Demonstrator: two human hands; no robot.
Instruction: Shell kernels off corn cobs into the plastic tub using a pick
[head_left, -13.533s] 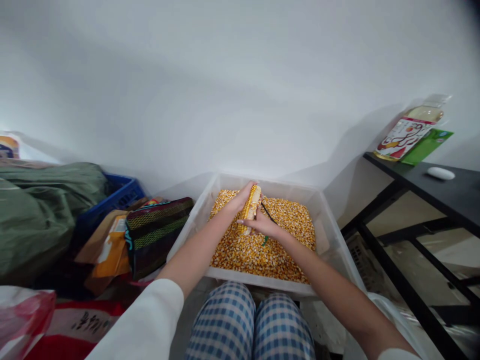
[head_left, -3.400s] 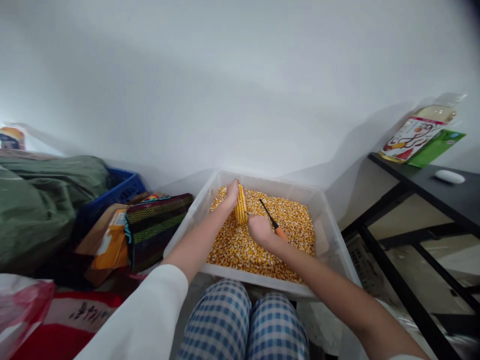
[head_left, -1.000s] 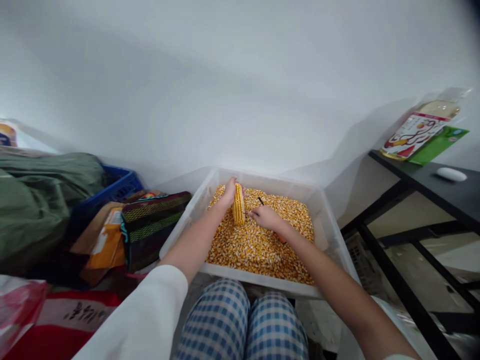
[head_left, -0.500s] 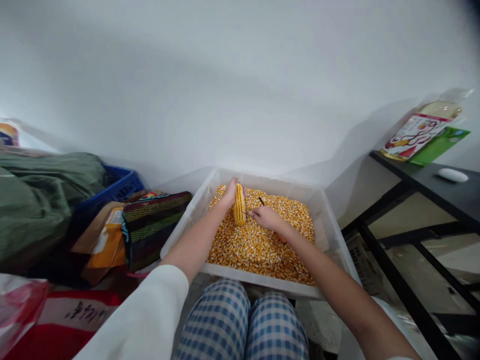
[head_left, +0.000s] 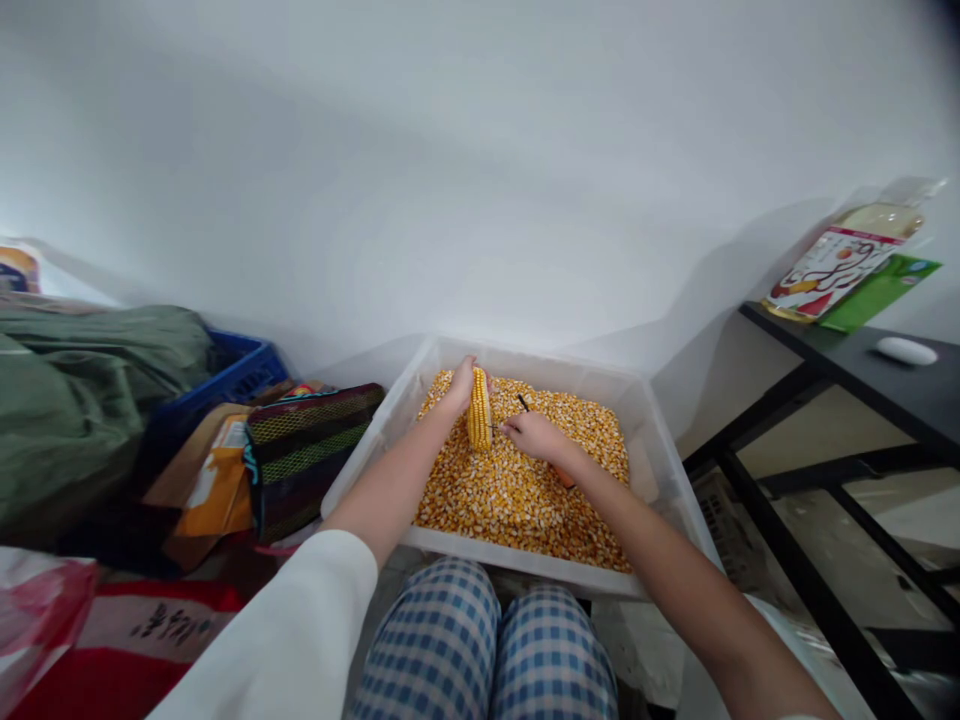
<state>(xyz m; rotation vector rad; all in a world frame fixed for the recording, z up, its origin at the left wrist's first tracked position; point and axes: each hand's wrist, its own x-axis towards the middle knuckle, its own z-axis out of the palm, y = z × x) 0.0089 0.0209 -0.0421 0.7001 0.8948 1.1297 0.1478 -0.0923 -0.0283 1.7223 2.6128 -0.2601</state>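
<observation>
Corn cob: the cob (head_left: 479, 415) is standing out above the loose kernels (head_left: 495, 500), over the middle-left part of the plastic box (head_left: 525, 563).
Left-hand grip: my left hand (head_left: 460, 386) is grasping the cob; the palm and fingers are closing around its upper left side, toward the far end.
Long axis of cob: it is running mostly away from me, the near end leaning a very little to my right; how steeply it is tilting, I cannot tell.
Right-hand grip: my right hand (head_left: 532, 436) is pinching a thin dark rod (head_left: 496, 428) between the fingertips; most of the rod is hiding inside my hand.
Rod to cob: the rod is pointing leftward, nearly square across the long axis, and its tip is meeting the right flank of the cob, below the middle; whether it is pressing in, I am not able to see.
Nearer hand: the left one is touching the cob directly, while the right one is staying apart, just beside it, with only the rod bridging the gap.
Under my right arm: an orange handle (head_left: 565, 479) is showing on the near side and a black shaft (head_left: 523, 402) on the far side; I am judging them as one tool, lying on the kernels.
</observation>
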